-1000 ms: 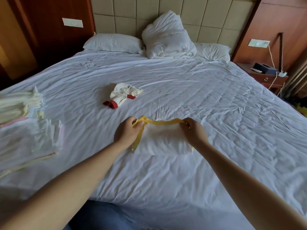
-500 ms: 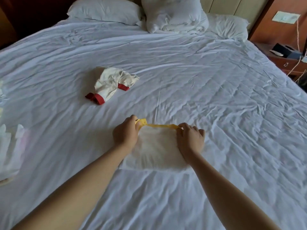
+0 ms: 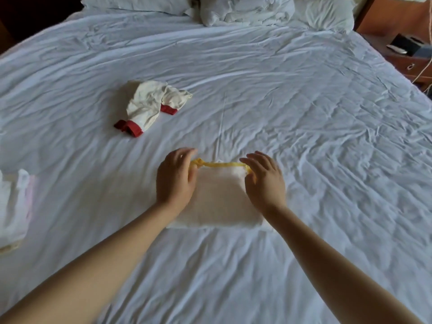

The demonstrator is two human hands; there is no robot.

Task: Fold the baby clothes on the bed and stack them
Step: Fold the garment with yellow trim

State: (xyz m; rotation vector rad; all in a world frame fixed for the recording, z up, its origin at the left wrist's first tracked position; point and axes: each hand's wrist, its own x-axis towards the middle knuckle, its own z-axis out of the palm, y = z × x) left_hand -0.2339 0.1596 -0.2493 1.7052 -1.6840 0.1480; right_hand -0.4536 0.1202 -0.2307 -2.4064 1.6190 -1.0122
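The bed [image 3: 304, 94] carries the folded yellow-trimmed garment [image 3: 217, 202] at its middle, straight ahead. Its long axis runs left to right, with the yellow edge on the far side. The stack [image 3: 14, 206] lies well apart at the left edge — nearer the left hand [image 3: 176, 181] than the right hand [image 3: 264, 181]. Each hand sits at a far corner, fingers [image 3: 184, 153] spread and relaxed over the trim — apparently pinching nothing.
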